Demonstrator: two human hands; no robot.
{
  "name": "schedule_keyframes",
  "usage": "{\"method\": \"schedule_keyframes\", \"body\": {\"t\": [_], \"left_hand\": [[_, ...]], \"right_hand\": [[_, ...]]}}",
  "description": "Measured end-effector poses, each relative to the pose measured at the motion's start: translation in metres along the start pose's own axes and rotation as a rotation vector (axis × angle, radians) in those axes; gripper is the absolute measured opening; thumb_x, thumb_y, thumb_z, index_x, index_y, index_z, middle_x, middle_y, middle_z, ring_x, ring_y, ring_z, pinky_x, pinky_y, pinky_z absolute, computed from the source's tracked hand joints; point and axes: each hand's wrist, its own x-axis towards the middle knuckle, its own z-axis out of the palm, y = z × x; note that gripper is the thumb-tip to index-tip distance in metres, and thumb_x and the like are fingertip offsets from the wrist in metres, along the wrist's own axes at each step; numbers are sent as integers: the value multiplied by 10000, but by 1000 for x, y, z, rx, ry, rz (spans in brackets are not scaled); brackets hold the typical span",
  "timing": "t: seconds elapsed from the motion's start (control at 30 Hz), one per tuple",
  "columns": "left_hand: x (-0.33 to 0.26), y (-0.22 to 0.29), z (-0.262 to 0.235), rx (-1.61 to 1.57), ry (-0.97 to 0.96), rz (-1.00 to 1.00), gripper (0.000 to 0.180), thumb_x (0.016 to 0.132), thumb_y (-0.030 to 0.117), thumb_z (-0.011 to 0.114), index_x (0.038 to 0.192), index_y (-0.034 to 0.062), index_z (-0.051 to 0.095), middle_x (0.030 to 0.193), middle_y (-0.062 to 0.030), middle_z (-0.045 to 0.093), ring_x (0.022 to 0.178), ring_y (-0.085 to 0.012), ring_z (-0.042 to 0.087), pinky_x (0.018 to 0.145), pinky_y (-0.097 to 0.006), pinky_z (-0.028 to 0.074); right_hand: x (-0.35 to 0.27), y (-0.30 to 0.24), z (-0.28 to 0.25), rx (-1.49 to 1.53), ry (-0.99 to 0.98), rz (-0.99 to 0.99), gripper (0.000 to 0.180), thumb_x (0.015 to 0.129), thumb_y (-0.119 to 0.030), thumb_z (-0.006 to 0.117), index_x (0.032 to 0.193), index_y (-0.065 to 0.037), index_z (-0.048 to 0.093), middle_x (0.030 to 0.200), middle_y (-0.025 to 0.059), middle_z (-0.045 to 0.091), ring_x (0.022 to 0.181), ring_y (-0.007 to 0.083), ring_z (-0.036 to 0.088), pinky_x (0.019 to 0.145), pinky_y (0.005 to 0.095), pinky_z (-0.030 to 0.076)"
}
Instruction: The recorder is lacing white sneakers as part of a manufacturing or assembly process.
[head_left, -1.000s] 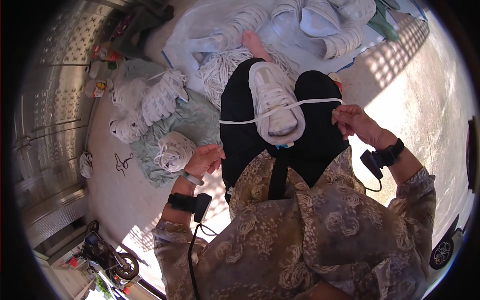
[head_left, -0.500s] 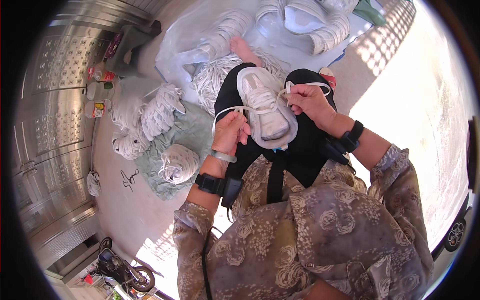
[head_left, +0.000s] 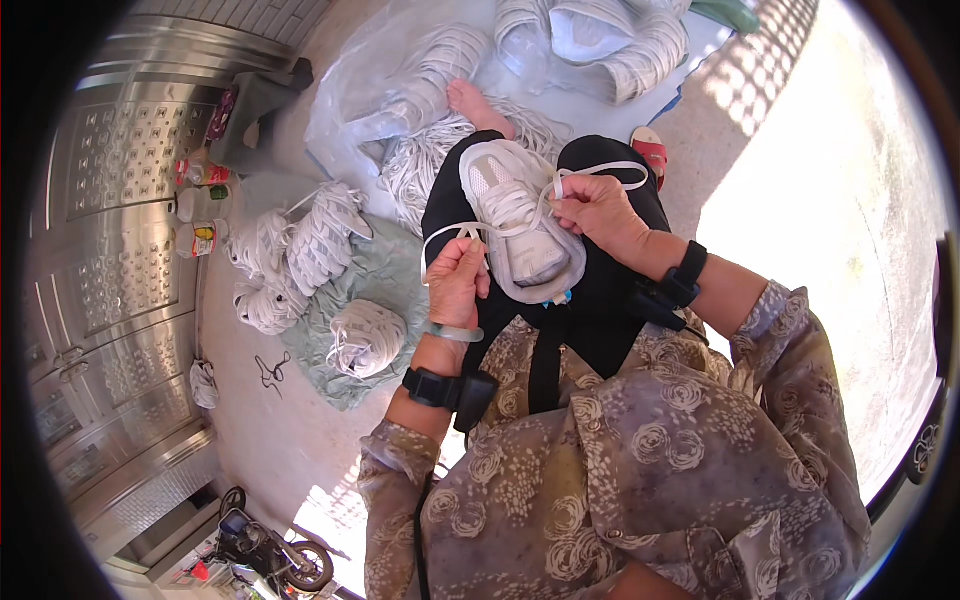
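Observation:
A white shoe (head_left: 538, 250) with a pale mesh front rests across my black-clad lap, its toe pointing away from me and its opening nearest. White shoelace (head_left: 519, 231) crosses its front. At the left edge of the shoe, my left hand (head_left: 457, 283) is closed, pinching one lace length that loops out over my thigh. My right hand (head_left: 605, 218) pinches the other length by the right row of eyelets, its loose part curving over my right knee. The exact eyelet at my right fingertips is too small to make out.
A heap of loose white laces (head_left: 425, 165) lies beyond my knees, near a bare foot (head_left: 468, 100). Stacked white shoe parts (head_left: 645, 70) sit on plastic sheeting. Bundled white pieces (head_left: 325, 235) and scissors (head_left: 271, 372) are on the left. A red slipper (head_left: 649, 150) is at right.
My right hand has come slightly closer to the shoe's right edge. The left hand keeps its pinch on the lace. The whole view has shifted a little.

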Motion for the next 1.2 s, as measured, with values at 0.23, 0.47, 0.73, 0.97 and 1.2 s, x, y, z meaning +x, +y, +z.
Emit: {"method": "schedule_keyframes", "body": {"t": [0.23,0.47,0.73,0.97,1.2], "left_hand": [[-1,-1,-1,-52,3,5,113,878,175,552,851,67,564,650,-17,581,501,-92,548,442,-207,427],[-4,1,3,-101,33,6,88,868,133,557,880,46,563,738,-60,621,562,-124,595,499,-230,485],[-2,-5,-4,32,-17,7,71,853,105,568,857,35,575,740,-54,618,553,-107,580,491,-209,468],[3,-10,0,-4,-19,62,62,853,90,556,830,36,578,701,-40,605,523,-88,551,458,-196,428],[3,-9,7,2,24,111,68,834,45,562,768,29,569,615,-9,565,452,-54,502,405,-180,386]], "right_hand": [[-4,-3,-1,-141,9,-74,101,778,-81,590,731,7,576,555,53,545,522,89,549,500,253,440],[-2,9,-5,-326,18,-213,140,741,-81,585,672,-1,493,558,123,513,500,233,541,497,333,417],[8,-4,0,-648,-26,-311,143,715,-102,604,674,-12,500,568,144,516,553,317,538,526,380,416],[-2,-12,0,-612,-22,-224,173,749,-160,625,713,-12,543,572,134,523,532,282,530,514,353,406],[-12,-17,1,-759,-113,-262,234,765,-179,645,774,13,512,615,77,522,536,150,485,520,294,417]]}}
